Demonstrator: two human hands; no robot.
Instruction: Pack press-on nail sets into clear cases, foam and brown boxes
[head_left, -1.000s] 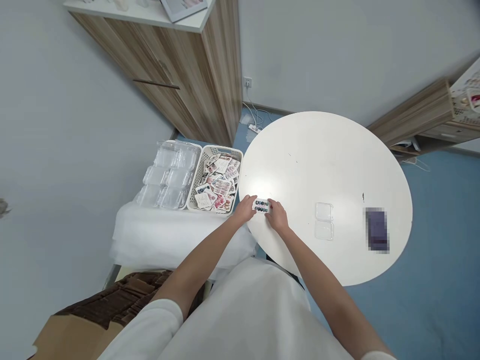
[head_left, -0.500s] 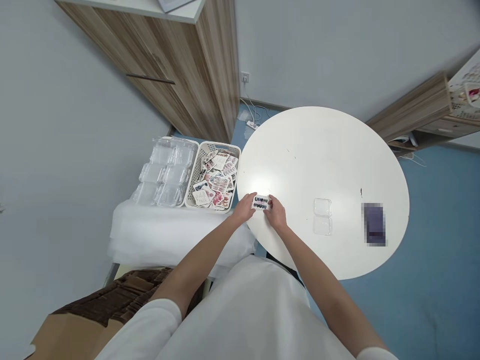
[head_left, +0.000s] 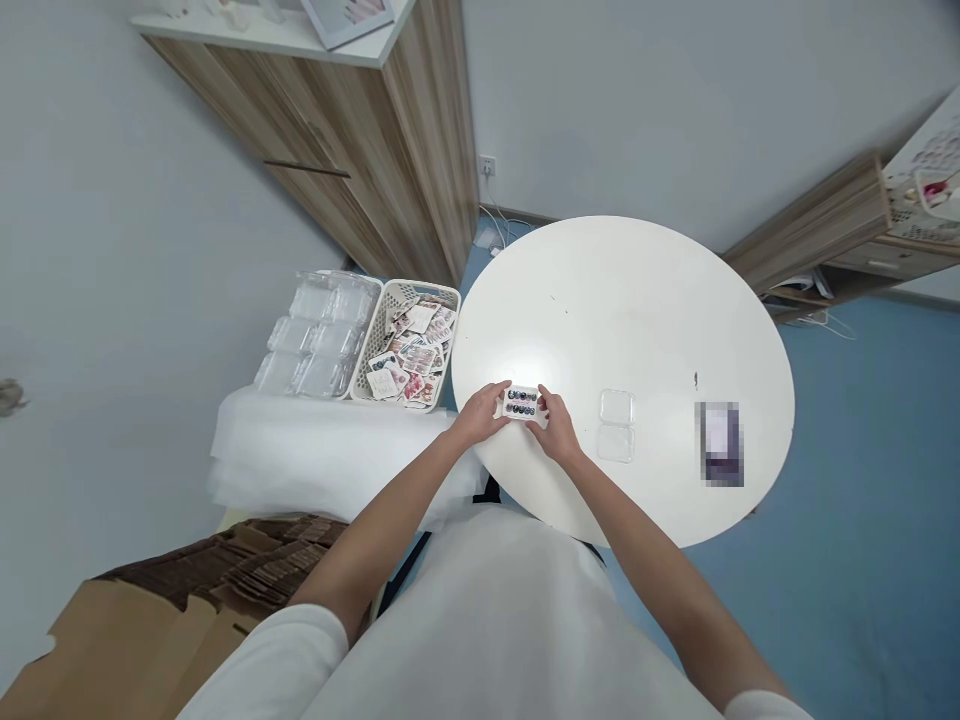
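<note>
You pinch the card [head_left: 520,402] between both hands: your left hand's [head_left: 481,412] fingers are clamped on its left end, your right hand's [head_left: 556,428] on its right, probably so that the two rows of dark ovals show uncovered. Right of your right fingers, the clear two-part case [head_left: 616,443] lies on the white table [head_left: 660,300], perhaps placed for easy reach. Both forearms stretch forward and converge, thumbs nearer you, index fingers at the far edge

The only camera sits on the head of the person [head_left: 487,620], facing forward and steeply down. It's far enough off to take in the whole table [head_left: 637,300], toward three o'clock.
</note>
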